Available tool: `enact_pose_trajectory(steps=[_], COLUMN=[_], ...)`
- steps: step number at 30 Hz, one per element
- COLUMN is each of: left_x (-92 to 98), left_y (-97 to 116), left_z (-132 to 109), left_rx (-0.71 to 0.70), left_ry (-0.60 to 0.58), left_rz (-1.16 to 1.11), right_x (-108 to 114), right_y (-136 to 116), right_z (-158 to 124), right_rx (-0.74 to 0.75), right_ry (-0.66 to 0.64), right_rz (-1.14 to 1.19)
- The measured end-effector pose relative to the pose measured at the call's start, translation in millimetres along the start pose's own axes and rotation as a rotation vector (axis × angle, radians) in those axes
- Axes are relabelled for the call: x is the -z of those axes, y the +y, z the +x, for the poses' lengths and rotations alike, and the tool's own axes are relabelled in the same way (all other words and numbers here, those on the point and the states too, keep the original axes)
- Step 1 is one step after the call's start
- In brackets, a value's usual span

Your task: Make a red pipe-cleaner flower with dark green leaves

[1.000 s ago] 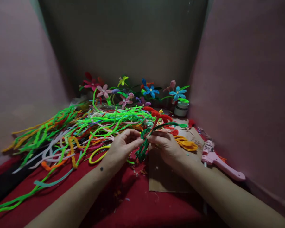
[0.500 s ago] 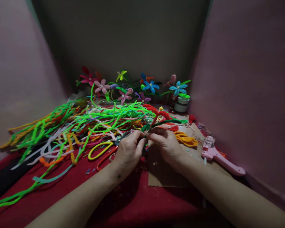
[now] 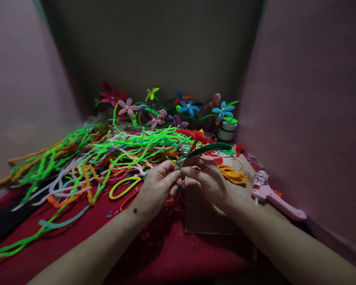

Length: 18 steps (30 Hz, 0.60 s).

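Observation:
Between my two hands, near the middle of the view, is a red fuzzy flower [image 3: 198, 136] with a dark green stem and a long dark green leaf [image 3: 213, 147] that points right. My left hand [image 3: 161, 184] pinches the green stem from the left. From the right, the fingertips of my right hand [image 3: 206, 176] close on the green stem too, just under the leaf. The flower's red petals spread above my fingers.
Many colored pipe cleaners [image 3: 136, 142] lie heaped left and behind. Finished flowers [image 3: 188, 107] and a small jar [image 3: 227, 130] stand at the back. Yellow-handled scissors [image 3: 125, 189], cardboard [image 3: 207, 217], orange loops [image 3: 233, 174] and a pink glue gun [image 3: 280, 202] lie nearby.
The red flower has tilted and turned, and its leaf now arches higher. My left hand has rolled, with its fingers showing more around the stem.

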State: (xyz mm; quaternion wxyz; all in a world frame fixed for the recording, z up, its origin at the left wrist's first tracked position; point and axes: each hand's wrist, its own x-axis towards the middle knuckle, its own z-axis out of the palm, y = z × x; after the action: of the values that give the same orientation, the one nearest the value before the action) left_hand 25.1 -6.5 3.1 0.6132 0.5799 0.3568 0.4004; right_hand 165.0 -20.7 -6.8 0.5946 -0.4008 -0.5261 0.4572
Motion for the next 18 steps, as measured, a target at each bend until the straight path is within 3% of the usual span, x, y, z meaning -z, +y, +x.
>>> enact_pose_trajectory(steps=[5,11,15,18], left_x=[2.9,4.2,7.8,10.2], left_y=[-2.0,2.8,3.6,3.0], left_z=[-1.3,-4.1,-3.5,-2.6], left_rx=[0.070,0.180,0.240,0.262], left_ry=[-0.114,-0.267,-0.330,-0.343], left_rz=[-0.218,-0.441,-0.474,-0.430], right_x=[2.8,7.5,10.1,8.9], right_y=[7.3,5.3,3.8,7.1], right_z=[4.2,10.8,11.5,11.1], right_rx=[-0.036,-0.083,-0.185,-0.188], right_ry=[0.003,-0.202,-0.307,-0.255], right_rz=[0.155,0.247,0.333,0.362])
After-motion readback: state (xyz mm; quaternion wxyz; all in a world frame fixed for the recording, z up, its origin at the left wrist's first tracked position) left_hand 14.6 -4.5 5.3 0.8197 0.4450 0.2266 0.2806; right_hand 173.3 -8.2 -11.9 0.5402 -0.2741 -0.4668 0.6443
